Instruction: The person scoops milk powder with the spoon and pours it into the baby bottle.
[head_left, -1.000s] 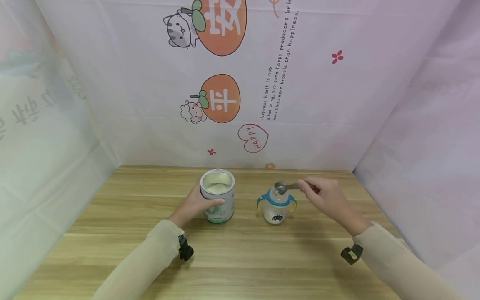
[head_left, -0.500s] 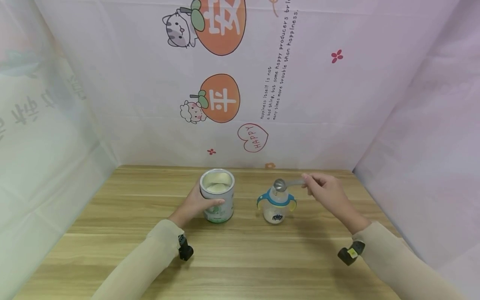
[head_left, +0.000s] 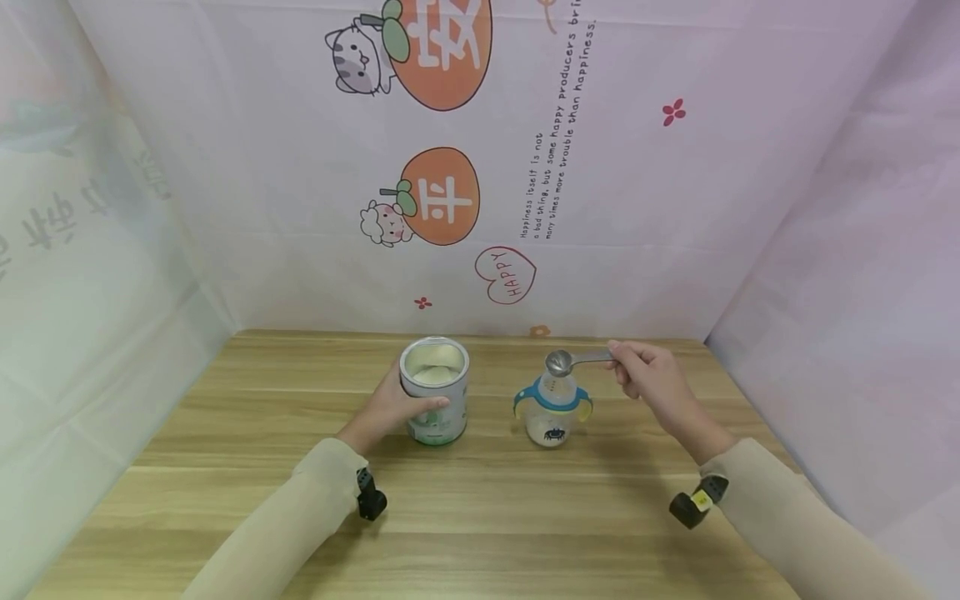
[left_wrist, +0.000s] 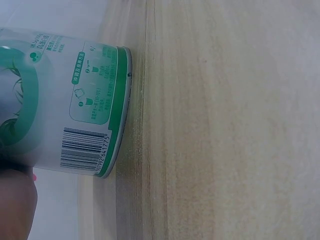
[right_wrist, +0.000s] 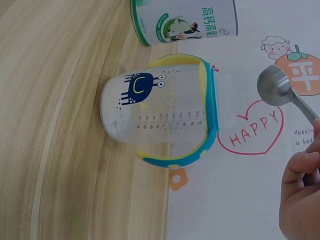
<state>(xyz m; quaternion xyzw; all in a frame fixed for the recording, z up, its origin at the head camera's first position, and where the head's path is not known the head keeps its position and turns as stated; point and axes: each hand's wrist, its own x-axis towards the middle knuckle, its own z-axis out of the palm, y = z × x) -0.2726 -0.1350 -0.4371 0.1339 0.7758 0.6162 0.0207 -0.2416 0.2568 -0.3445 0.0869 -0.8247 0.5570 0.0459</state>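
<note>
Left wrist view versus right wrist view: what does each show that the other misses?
Only the left wrist view shows the barcode on the tin. Only the right wrist view shows the baby bottle with its printed scale, the metal spoon above its mouth, and the right hand gripping the spoon's handle. Both show the tin standing on the wooden table.

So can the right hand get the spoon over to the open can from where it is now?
Probably yes. The right hand holds the spoon above the bottle; the can, gripped by the left hand, stands open beside it, nothing between.
</note>
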